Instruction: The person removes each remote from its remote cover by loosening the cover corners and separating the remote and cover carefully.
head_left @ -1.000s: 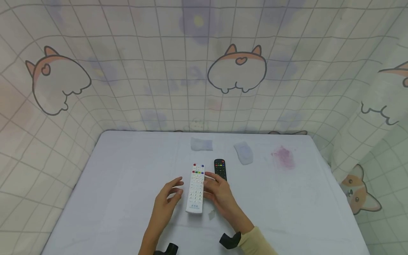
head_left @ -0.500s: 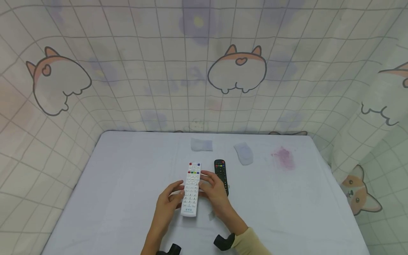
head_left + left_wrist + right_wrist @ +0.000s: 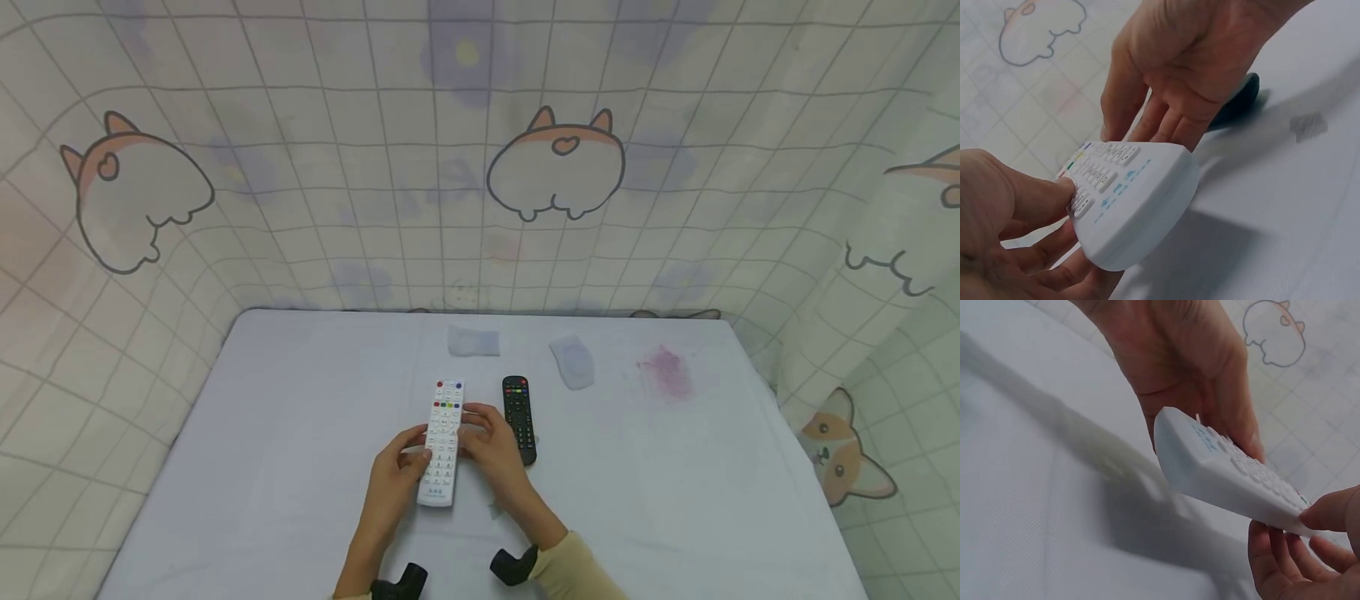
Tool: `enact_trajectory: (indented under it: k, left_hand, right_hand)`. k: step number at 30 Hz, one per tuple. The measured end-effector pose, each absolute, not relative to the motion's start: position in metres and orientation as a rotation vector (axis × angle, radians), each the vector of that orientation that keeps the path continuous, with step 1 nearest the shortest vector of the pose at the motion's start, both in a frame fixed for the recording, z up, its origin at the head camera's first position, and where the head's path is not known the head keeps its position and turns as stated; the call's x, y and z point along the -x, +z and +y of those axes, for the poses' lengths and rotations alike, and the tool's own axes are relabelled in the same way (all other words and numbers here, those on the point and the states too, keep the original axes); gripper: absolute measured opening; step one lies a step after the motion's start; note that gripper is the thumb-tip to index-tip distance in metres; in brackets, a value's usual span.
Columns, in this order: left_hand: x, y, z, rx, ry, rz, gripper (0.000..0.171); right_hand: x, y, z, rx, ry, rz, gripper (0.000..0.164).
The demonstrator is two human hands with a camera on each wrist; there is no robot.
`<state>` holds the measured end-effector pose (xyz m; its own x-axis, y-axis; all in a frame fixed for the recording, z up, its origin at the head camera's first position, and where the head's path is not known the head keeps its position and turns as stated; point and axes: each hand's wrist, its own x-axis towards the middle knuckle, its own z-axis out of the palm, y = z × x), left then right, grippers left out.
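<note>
A white remote control with small colored buttons near its top is held between both hands, raised off the table as its shadow shows in the wrist views. My left hand grips its left side, thumb on the button face and fingers underneath, as the left wrist view bears out. My right hand pinches the right edge, thumb against the side and fingers curled beneath. Just right of that hand a black remote control lies on the table.
Two pale cloth-like patches, one rectangular and one curved, lie toward the back of the white table. A pink stain marks the right side. A small grey patch shows near the right forearm. A patterned curtain surrounds the table.
The white remote has shifted left, and the left hand has come to hold it along with the right. The right hand has moved left, uncovering the black remote's lower part.
</note>
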<state>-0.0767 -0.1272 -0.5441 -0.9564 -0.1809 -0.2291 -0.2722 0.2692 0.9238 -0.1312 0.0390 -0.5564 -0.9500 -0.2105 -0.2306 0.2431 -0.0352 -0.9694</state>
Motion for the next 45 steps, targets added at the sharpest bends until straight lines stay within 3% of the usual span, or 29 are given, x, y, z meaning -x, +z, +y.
enact_trajectory:
  k: [24, 45]
  left_hand:
    - [0.096, -0.554, -0.117, 0.406, 1.412, 2.909, 0.04]
    - [0.107, -0.56, -0.117, 0.446, 1.316, 2.877, 0.039]
  right_hand:
    - [0.15, -0.57, 0.018, -0.006, -1.876, 2.301, 0.043]
    - [0.158, -0.574, 0.011, -0.019, -1.718, 2.471, 0.037]
